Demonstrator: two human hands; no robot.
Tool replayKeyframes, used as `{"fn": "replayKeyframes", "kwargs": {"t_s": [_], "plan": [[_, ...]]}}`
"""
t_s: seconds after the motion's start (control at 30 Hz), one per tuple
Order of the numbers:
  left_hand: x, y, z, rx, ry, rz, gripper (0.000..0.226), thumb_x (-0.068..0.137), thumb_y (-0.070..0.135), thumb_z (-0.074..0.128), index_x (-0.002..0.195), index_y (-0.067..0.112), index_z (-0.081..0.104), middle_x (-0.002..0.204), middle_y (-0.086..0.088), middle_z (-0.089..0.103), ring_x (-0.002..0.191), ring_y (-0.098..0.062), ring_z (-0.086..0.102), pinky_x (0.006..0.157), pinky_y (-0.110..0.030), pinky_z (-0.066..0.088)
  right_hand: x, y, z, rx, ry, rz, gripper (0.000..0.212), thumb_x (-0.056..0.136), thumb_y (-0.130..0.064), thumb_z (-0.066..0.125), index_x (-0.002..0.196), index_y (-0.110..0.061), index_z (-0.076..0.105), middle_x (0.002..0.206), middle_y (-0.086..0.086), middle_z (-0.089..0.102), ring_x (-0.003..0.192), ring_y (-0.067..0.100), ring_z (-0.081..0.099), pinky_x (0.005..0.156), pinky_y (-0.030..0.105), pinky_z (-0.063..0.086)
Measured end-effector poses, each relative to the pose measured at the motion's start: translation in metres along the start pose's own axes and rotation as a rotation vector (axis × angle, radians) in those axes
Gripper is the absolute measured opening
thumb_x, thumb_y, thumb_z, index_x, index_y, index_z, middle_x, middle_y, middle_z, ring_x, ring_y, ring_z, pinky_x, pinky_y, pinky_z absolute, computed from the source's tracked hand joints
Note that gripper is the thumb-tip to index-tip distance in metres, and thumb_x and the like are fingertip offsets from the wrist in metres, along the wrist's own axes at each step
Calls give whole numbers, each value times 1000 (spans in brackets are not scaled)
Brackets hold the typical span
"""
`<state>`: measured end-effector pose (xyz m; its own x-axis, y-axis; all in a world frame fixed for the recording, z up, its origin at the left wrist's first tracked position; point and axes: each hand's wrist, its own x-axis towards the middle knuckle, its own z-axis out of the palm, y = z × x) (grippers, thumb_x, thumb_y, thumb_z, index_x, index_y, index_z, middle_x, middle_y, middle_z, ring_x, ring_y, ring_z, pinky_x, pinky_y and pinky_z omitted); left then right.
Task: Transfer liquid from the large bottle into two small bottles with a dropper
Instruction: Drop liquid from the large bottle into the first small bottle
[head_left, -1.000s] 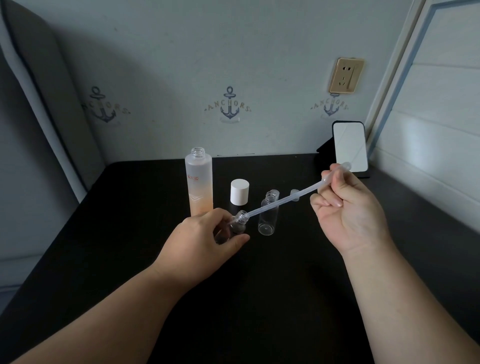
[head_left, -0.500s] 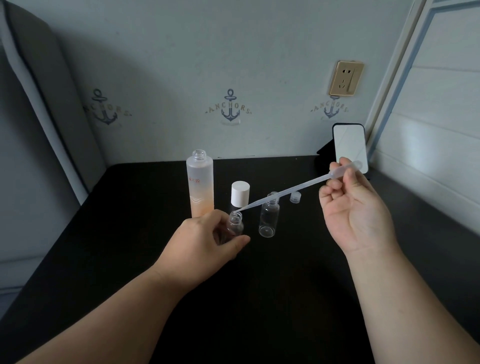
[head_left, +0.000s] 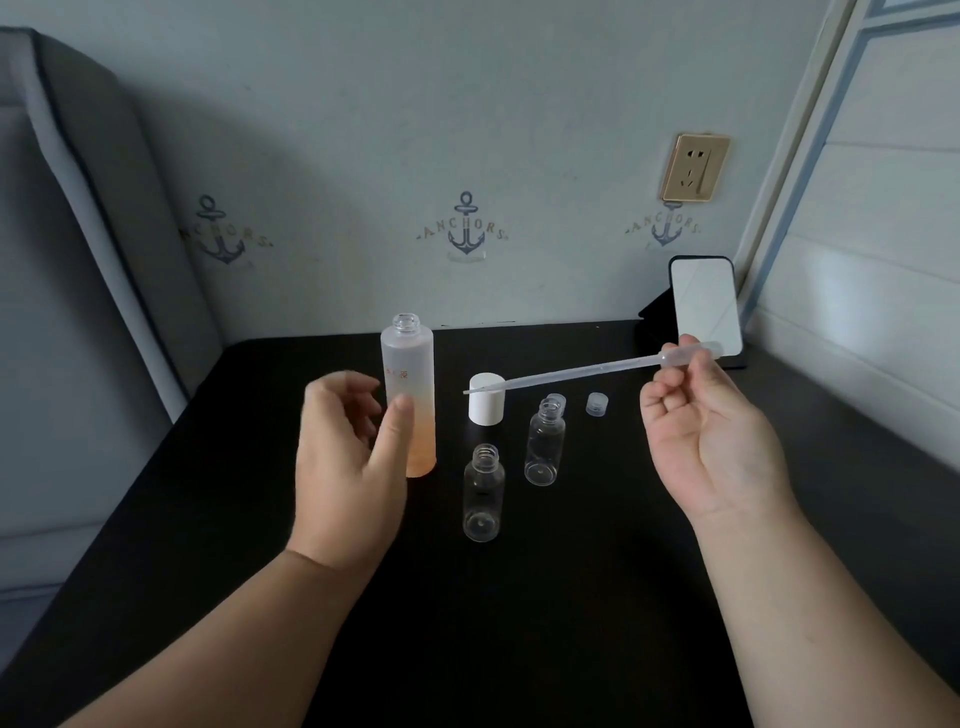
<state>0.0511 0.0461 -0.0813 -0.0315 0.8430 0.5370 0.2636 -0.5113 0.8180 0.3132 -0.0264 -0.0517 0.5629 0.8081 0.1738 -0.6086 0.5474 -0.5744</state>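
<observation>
view: single head-worn wide-angle camera | facing: forward and down over the black tabletop (head_left: 519, 623) toward the anchor-print wall (head_left: 467, 130) | range: close — both forearms fill the lower frame | edges: seemingly bowed by the lens — no second view overlaps

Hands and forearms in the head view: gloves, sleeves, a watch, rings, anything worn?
Nothing worn that shows. The left hand and right hand are bare, with no gloves, and no rings are visible. Both forearms are bare down to the bottom edge of the frame, with no sleeve, watch or band in view. Nails look short and unpainted.
</observation>
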Motion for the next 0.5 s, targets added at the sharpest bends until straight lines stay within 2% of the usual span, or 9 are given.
{"fn": "replayKeyframes", "kwargs": {"t_s": [0.03, 0.1, 0.13, 0.17, 0.23, 0.27, 0.4, 0.5], "plan": [[5, -4, 1, 10, -2, -49, 42, 89, 50, 63, 125, 35, 46, 112, 17, 53, 102, 1, 55, 83, -26, 50, 0, 1, 1, -4, -2, -5, 16, 98, -11, 57, 112, -6, 64, 85, 1, 69, 70, 8, 60, 71, 21, 53], [13, -12, 5, 31, -113, -129, 70, 87, 45, 68, 146, 31, 34, 133, 14, 51, 117, -2, 53, 93, -27, 49, 1, 1, 1, -13, -3, -18, 15, 98, -11, 57, 110, -6, 65, 85, 2, 70, 70, 8, 61, 70, 21, 53], [15, -14, 8, 33, -182, -154, 78, 87, 46, 69, 151, 32, 28, 135, 18, 51, 118, 2, 53, 92, -23, 49, 1, 2, 2, -18, -2, -25, 14, 98, -10, 57, 108, -6, 65, 85, 2, 71, 70, 8, 62, 70, 21, 53], [17, -16, 12, 36, -236, -168, 80, 87, 47, 69, 153, 33, 26, 128, 25, 53, 111, 11, 55, 83, -14, 50, 1, 2, 2, -24, -2, -32, 13, 99, -10, 56, 107, -7, 66, 85, 2, 71, 70, 8, 62, 70, 21, 53], [17, -18, 17, 81, -278, -171, 67, 88, 47, 69, 145, 38, 34, 101, 33, 55, 88, 27, 54, 55, -1, 44, 1, 2, 2, -47, -3, -47, 12, 99, -10, 56, 104, -8, 67, 86, 1, 71, 71, 8, 63, 71, 21, 54], [18, -18, 18, 105, -273, -167, 56, 89, 47, 68, 136, 43, 39, 93, 32, 56, 84, 29, 52, 48, -1, 41, 1, 3, 3, -59, -9, -53, 11, 99, -11, 56, 102, -9, 67, 86, 0, 71, 72, 8, 63, 72, 20, 54], [19, -20, 17, 89, -253, -181, 35, 90, 43, 69, 116, 49, 45, 93, 29, 59, 85, 22, 56, 50, -7, 44, -2, 4, 11, -95, -28, -85, 9, 97, -14, 58, 102, -10, 65, 86, -2, 72, 74, 7, 63, 73, 20, 53], [17, -19, 16, 3, -263, -184, 36, 90, 36, 73, 106, 54, 46, 91, 26, 63, 88, 26, 54, 52, 2, 42, -4, 3, 23, -74, -50, -117, 9, 97, -13, 58, 102, -11, 65, 86, -1, 72, 74, 8, 64, 74, 20, 53]]}}
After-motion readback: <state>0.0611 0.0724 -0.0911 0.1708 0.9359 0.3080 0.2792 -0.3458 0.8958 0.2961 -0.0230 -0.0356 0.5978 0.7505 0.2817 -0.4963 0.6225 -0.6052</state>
